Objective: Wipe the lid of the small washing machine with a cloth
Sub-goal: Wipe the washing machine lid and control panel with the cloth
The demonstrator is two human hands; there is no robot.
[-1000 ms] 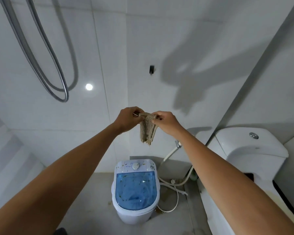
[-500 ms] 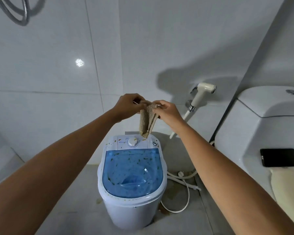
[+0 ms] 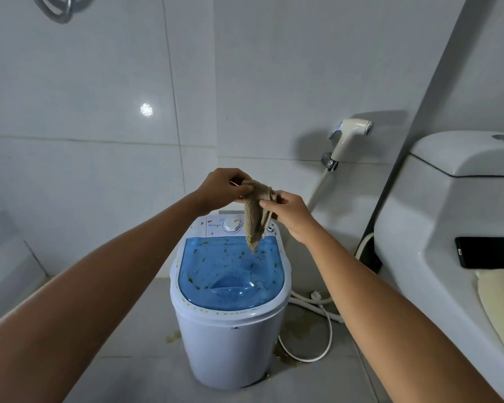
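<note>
Left hand (image 3: 223,189) and right hand (image 3: 287,209) each pinch the hanging cloth (image 3: 255,218) above the speckled lid (image 3: 230,271); fold into 1 flat pad before wiping

A home bathroom: tiled walls (image 3: 99,82), toilet (image 3: 437,205), bidet sprayer (image 3: 350,135).

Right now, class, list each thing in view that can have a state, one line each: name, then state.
lid: shut, speckled with brown-green dirt
cloth: bunched, hanging above the lid
left hand: gripping the cloth
right hand: gripping the cloth
plug: unplugged, lying on the floor
phone: screen dark, lying on the toilet
</note>
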